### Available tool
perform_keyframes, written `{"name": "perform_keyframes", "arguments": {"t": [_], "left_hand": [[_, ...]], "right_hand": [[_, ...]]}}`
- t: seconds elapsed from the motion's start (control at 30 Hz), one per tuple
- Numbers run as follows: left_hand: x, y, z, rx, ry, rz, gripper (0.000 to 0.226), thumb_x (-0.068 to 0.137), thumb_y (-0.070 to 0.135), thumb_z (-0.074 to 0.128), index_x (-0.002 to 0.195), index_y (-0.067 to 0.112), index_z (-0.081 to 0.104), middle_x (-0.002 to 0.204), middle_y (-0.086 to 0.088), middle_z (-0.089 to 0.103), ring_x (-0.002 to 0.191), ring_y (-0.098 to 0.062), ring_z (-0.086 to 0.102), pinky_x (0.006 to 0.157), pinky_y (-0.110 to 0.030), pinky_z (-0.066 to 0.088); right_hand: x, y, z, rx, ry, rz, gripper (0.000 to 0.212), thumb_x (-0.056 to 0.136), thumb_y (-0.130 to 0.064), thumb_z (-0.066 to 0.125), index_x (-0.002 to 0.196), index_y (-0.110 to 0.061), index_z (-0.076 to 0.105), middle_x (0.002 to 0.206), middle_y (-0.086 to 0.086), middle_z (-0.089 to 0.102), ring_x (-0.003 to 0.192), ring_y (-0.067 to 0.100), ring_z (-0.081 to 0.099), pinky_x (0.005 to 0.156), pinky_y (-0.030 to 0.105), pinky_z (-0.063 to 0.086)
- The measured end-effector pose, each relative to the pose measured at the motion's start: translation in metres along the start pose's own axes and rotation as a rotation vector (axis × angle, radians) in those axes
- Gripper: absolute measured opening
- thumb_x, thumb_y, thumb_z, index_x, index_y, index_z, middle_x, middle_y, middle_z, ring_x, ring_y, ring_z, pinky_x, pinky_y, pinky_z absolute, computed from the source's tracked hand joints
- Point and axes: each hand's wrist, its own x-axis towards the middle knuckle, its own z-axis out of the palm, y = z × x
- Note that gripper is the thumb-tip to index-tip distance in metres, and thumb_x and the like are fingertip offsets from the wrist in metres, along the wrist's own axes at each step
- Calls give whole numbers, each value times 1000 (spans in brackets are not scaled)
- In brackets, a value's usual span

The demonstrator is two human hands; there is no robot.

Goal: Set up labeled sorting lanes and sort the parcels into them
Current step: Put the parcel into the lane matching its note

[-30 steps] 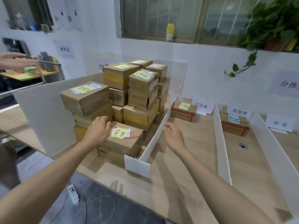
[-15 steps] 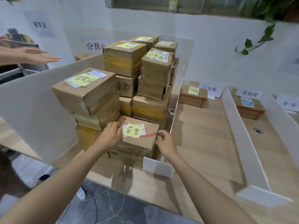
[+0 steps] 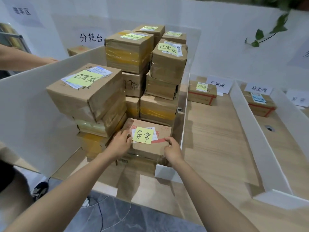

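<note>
A low cardboard parcel (image 3: 151,147) with a yellow note reading 异常 lies at the front of a tall stack of taped parcels (image 3: 128,52). My left hand (image 3: 119,144) grips its left edge and my right hand (image 3: 172,150) grips its right front corner. White dividers (image 3: 257,136) split the wooden table (image 3: 215,139) into lanes. At the back, the lane card 已完成 (image 3: 217,84) stands behind one parcel (image 3: 201,95), the card 待处理 (image 3: 258,89) behind another parcel (image 3: 260,104), and a blurred third card (image 3: 298,98) stands in the rightmost lane.
A tall white board (image 3: 33,104) walls the stack on the left. Another person's arm (image 3: 25,57) reaches in behind it. A wall sign 分拣台 (image 3: 91,37) hangs at the back, a plant (image 3: 274,22) at top right. Cables (image 3: 100,213) lie on the floor below the table edge.
My right hand moved left from the divider onto the 异常 parcel, and my left hand settled on its left edge. The camera came closer and tilted down.
</note>
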Motion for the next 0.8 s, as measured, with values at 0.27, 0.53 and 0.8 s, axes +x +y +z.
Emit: {"name": "perform_keyframes", "arguments": {"t": [0.27,0.53,0.8], "left_hand": [[10,5,-2,-35,19,-12,42,99,24,37,138,12,38,136,-10,44,118,-25,47,99,-37,43],[13,8,-4,-105,-5,-56,46,100,22,36,145,15,30,139,-9,49,121,-26,50,99,-39,47],[13,11,-14,-153,71,-27,48,98,13,39,145,17,33,144,-8,43,129,-26,42,102,-39,41]], "right_hand": [[1,2,-2,93,-45,55,44,94,5,35,124,-25,49,131,4,53,105,19,58,81,41,58],[-3,-3,-7,185,-52,101,41,96,5,36,125,-22,44,131,6,51,111,23,58,77,31,59],[-11,-23,-14,247,-42,118,42,99,-1,38,136,-21,43,133,5,50,105,19,57,72,26,58]]}}
